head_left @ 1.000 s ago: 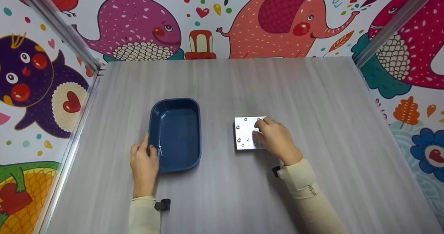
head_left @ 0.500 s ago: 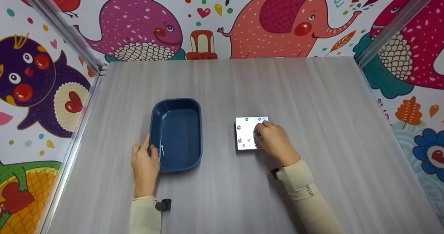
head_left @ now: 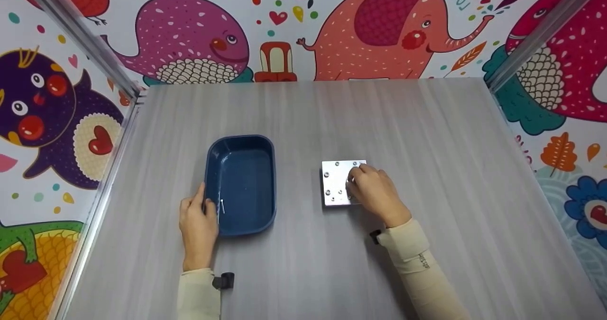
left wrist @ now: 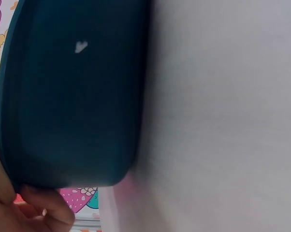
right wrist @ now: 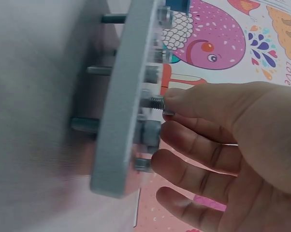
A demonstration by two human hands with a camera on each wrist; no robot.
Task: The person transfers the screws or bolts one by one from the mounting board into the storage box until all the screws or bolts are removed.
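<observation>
A silver metal plate (head_left: 335, 182) with several screws set in it lies right of the middle in the head view. In the right wrist view it stands off the table on thin shanks. At its right half, my right hand (head_left: 379, 194) pinches the head of a screw (right wrist: 157, 102) between thumb and forefinger, its thread partly showing above the plate. My left hand (head_left: 199, 230) holds the left rim of a dark blue plastic bin (head_left: 246, 185), thumb at the rim and fingers along the outside. A small bright sliver (head_left: 222, 206), perhaps a screw or a glint, shows inside the bin.
Everything stands on a grey wood-grain table (head_left: 303, 272). Walls with printed cartoon animals (head_left: 379, 31) and metal corner posts (head_left: 78, 40) bound it at the back and sides. The bin is left of the plate, with bare tabletop between them.
My right fingers have closed together over the plate, where thumb and forefinger were slightly apart a second ago. Left hand and bin hold the same place; the view has shifted slightly.
</observation>
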